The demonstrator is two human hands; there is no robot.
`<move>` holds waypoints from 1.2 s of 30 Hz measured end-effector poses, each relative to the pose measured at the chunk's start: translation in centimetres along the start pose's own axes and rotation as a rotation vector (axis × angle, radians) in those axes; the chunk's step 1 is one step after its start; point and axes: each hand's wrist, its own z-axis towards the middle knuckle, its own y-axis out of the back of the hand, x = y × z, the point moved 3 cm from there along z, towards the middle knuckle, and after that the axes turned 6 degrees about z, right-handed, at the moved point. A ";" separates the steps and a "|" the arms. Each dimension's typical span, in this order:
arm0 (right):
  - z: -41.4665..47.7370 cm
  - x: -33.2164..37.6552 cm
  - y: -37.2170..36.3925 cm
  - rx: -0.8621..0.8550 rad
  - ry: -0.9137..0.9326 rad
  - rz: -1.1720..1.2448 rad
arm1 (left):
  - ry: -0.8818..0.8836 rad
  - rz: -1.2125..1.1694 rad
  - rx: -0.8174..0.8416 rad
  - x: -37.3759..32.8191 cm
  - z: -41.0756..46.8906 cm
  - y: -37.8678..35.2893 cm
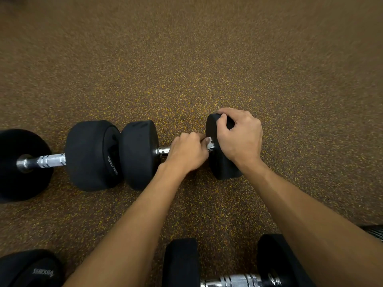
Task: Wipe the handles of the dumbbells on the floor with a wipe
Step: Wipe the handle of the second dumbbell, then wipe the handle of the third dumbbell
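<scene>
A black dumbbell with a chrome handle lies across the middle of the speckled floor. My left hand is curled round its handle, pinching a white wipe against the bar; only a corner of the wipe shows. My right hand grips the top of that dumbbell's right weight head. A second dumbbell lies to the left, its chrome handle bare. A third dumbbell lies at the bottom edge under my right forearm.
Another black weight head sits in the bottom-left corner. The brown rubber floor with yellow flecks stretches away beyond the dumbbells. A dark ribbed object pokes in at the right edge.
</scene>
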 end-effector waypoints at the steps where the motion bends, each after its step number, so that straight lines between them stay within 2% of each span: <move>1: 0.0 -0.1 0.0 0.001 -0.002 -0.003 | 0.006 0.018 0.026 0.0 0.2 0.0; 2: 0.0 -0.1 0.0 0.000 -0.007 -0.006 | -0.003 0.038 0.022 -0.1 0.2 -0.1; 4: 0.0 -0.2 -0.1 0.004 -0.013 -0.004 | -0.072 0.017 -0.090 0.0 -0.4 -0.4; 6: 0.0 -0.2 0.0 0.002 -0.014 -0.003 | -0.170 -0.100 -0.232 0.3 -1.1 -0.8; 10: 0.0 -0.1 -0.1 -0.004 -0.023 0.006 | -0.211 -0.261 -0.349 1.0 -2.1 -1.7; 14: 0.0 -0.2 -0.1 0.012 -0.024 0.003 | -0.197 -0.181 -0.360 1.0 -2.6 -2.3; 18: 0.0 -0.1 0.0 0.026 -0.034 -0.011 | -0.201 -0.113 -0.441 1.5 -3.5 -2.3; 23: -0.1 0.6 0.5 0.064 -0.044 -0.008 | -0.093 -0.159 -0.461 1.1 -4.9 -0.7; 29: 0.2 0.9 0.7 0.147 -0.065 -0.053 | 0.034 -0.389 -0.418 -0.2 -8.1 4.1; 33: 0.5 1.6 1.0 0.260 -0.024 -0.119 | 0.181 -0.556 -0.426 0.3 -11.2 8.1; 36: 1.2 2.4 1.7 0.390 -0.062 -0.189 | 0.256 -0.619 -0.433 1.6 -13.2 11.2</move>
